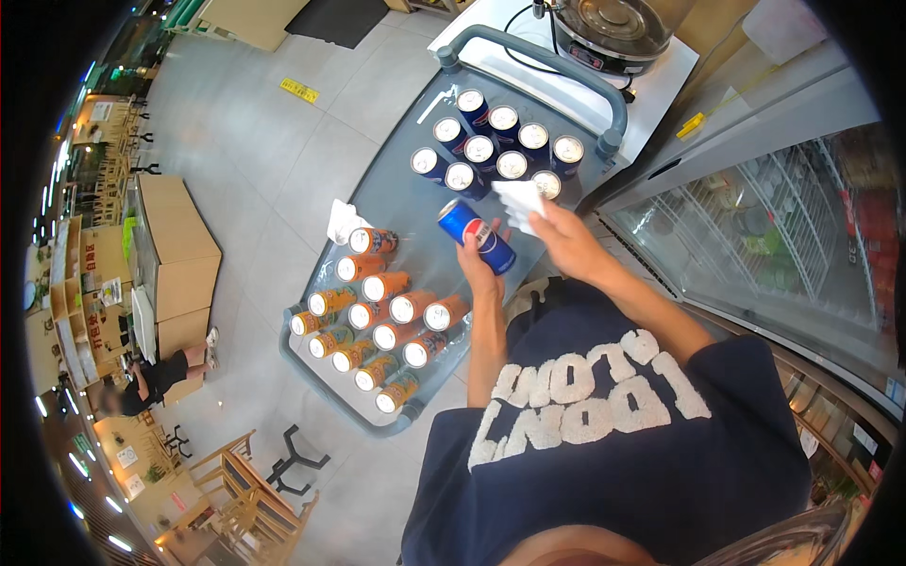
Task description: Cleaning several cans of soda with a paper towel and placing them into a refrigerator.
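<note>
My left hand (483, 272) is wrapped around a blue Pepsi can (476, 237), tilted above the cart. White folded tissue (519, 201) is pinched in my right hand (570, 240), close beside that can and apart from it. Behind them, several dark blue cans (480, 150) stand upright in a cluster on the grey cart top (410, 205). Orange cans (386, 286) and yellow-orange cans (343, 357) fill the cart's left end. A crumpled white tissue (345, 221) lies at the far edge, touching or very near an orange can.
A glass-door fridge (771, 219) with wire shelves is close on my right. Beyond the cart's handle (545, 46), a white table (488, 18) bears a round appliance (609, 35) with a cable. A person (159, 382) stands by a counter (180, 262) at far left; wooden chairs (258, 506) are lower left.
</note>
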{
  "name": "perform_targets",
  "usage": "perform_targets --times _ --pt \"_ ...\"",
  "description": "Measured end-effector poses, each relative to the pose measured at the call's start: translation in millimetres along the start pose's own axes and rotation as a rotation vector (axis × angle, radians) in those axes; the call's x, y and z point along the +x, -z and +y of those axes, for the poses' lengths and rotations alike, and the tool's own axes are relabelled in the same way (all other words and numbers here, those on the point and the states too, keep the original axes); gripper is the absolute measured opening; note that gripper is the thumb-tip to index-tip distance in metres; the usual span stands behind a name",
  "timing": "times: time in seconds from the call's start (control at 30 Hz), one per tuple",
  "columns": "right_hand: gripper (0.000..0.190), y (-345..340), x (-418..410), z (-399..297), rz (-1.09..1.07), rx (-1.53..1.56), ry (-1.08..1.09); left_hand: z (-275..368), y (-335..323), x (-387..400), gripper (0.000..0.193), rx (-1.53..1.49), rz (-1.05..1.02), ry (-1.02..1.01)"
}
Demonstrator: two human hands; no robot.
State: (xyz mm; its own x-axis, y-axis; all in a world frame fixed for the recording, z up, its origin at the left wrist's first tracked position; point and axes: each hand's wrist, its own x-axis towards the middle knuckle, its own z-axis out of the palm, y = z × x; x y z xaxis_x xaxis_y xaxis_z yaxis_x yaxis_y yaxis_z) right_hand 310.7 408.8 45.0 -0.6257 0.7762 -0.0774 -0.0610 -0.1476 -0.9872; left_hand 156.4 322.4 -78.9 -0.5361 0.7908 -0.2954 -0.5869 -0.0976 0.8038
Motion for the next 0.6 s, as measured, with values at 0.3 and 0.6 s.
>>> perform_targets --times 0.3,0.6 --pt "0.056 -75 26 4 -0.301 -1.067 0.709 79 -30 -30 0.100 -0.292 -0.102 -0.030" --pt "0.054 -63 23 -11 -0.330 -0.911 0.702 93 -54 -44 0.107 -0.503 -0.168 0.055"
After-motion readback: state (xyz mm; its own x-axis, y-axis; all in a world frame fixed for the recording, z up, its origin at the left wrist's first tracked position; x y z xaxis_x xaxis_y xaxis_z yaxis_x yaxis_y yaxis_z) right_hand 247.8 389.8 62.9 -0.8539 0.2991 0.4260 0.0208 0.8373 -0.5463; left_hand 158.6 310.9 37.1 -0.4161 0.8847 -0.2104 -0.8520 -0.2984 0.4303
